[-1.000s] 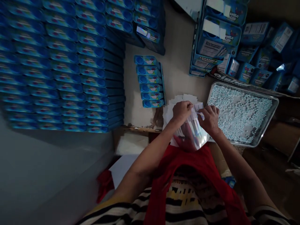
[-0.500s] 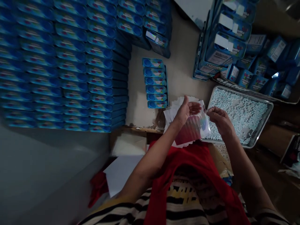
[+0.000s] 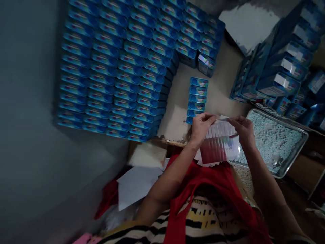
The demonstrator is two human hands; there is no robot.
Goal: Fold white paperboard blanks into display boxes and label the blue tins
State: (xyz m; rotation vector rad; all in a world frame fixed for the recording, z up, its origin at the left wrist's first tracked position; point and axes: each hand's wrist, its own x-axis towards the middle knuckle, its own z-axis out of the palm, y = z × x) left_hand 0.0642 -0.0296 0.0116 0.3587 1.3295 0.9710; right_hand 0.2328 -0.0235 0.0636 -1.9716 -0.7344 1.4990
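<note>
A shiny, see-through sheet [image 3: 214, 147] marked into narrow strips, clear at the top and pinkish red below, lies in front of me over white papers [image 3: 198, 155]. At its top edge my left hand [image 3: 200, 128] pinches a thin pale strip. My right hand [image 3: 244, 130] is closed at the other end of this strip, thumb against fingers. Whether the strip is still joined to the sheet I cannot tell. Just beyond my left hand stands a short row of blue candy boxes [image 3: 197, 99].
Stacked blue boxes [image 3: 114, 74] fill the left. One box [image 3: 206, 64] bears a shiny label. More boxes [image 3: 279, 83] stand at the right, above a metal tray [image 3: 296, 154] of small pale-blue pieces. Loose white sheets [image 3: 137, 184] lie at lower left.
My left hand has gone from spread fingers to a pinch at the sheet's top edge. Both hands now hold the thin strip between them. The view has shifted left.
</note>
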